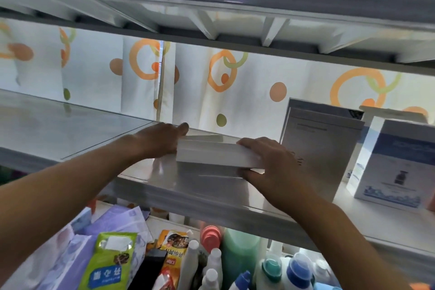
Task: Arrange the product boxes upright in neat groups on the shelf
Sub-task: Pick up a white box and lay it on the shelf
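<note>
Glossy shelf (70, 129): both hands grip flat white box (211, 154).

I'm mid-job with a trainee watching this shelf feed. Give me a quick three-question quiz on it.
1. True or false: the white box is held by both hands.
2. Which hand is nearer the upright grey box: A left, B right?
3. Fill in: the blue-and-white box stands at the shelf's ____ end.

Key: 1 true; 2 B; 3 right.
</note>
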`<state>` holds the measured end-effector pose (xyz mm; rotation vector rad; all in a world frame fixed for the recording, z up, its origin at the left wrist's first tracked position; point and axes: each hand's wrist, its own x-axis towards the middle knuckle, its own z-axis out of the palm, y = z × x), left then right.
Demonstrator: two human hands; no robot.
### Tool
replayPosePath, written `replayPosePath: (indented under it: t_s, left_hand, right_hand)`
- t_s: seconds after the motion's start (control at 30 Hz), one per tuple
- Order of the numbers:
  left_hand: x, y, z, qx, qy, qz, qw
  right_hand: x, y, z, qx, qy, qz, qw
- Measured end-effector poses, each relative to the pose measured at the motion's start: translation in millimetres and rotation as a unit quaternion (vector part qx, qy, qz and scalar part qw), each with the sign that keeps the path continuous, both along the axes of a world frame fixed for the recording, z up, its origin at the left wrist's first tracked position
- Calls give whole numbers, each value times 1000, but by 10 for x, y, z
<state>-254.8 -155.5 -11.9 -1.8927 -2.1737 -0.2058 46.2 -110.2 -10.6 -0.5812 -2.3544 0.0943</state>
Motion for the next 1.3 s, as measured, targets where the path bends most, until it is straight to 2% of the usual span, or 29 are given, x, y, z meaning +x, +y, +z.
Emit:
replayPosePath:
  t_s: [0.07,0.1,0.17,0.23,0.3,0.5,0.63,0.7,0.8,0.97,1.07,1.2,1.3]
  left_hand:
    - [-100,-43,161,52,-27,7,998]
    - [-145,-77,263,88,-99,8,991]
    - [-173,-165,455,136,-282,-11,950]
    - [-161,-274,563,124,-403,-35,906]
    - [-101,-354,597,62,-458,-69,884]
    - [-76,-355,613,-14,-436,-24,899]
    - [-136,-352,570,-38,-515,-24,856]
    - [-179,-340,579,-36,-530,-28,847]
    - [-217,-299,592,-44,-531,-25,846]
    - [-187,-225,619,-64,-539,-15,840]
    - [-196,-209,601,-38,-563,-13,826]
    - [-233,-142,394,63,-661,9,748]
    - [-123,3,155,153,-674,5,722]
  right_hand:
    - [-55,17,17,-23,-8,8,1000]
    - [-82,24,28,-38,-7,11,999]
    - [-133,40,47,-59,5,18,998]
    - [-207,47,43,-67,15,23,997]
    - [-297,64,17,-79,23,27,996]
    - [-504,134,51,-154,120,41,980]
    - [-647,256,49,-199,163,48,965]
    - [-718,348,31,-229,185,45,955]
    - [-782,459,-15,-307,193,50,931]
    - [-856,596,-105,-443,176,155,865]
    - [-910,677,-90,-479,200,176,836]
    - [-1029,783,-119,-473,217,153,840]
    - [-1120,808,-174,-464,236,139,843]
